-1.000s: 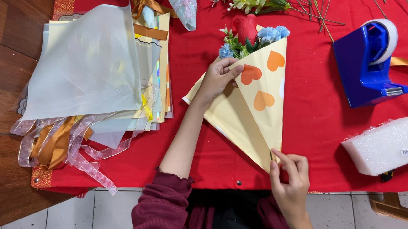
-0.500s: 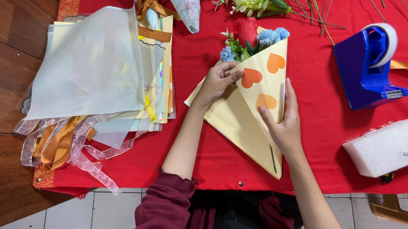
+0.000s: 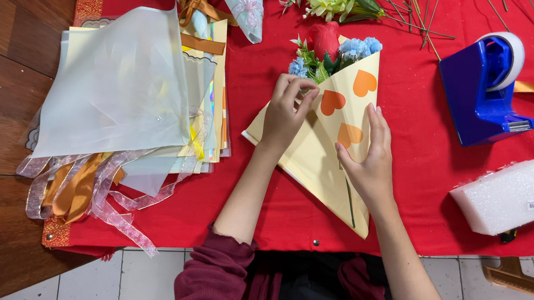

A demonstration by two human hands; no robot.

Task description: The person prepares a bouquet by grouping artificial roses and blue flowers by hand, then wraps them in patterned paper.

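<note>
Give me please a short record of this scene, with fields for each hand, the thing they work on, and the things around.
Left hand: pinches the upper fold of the yellow paper cone
Right hand: lies flat on the cone's right flap
Inside the cone: red rose, small blue flowers
Surface: red tablecloth
To the left: stack of wrapping sheets, ribbons
To the right: blue tape dispenser, white foam block

Right hand (image 3: pixel 369 160) now up from cone's tip, flat on the yellow wrapping paper (image 3: pixel 328 167); left hand (image 3: pixel 285 110) shifted slightly, fingertips pinching fold.
</note>
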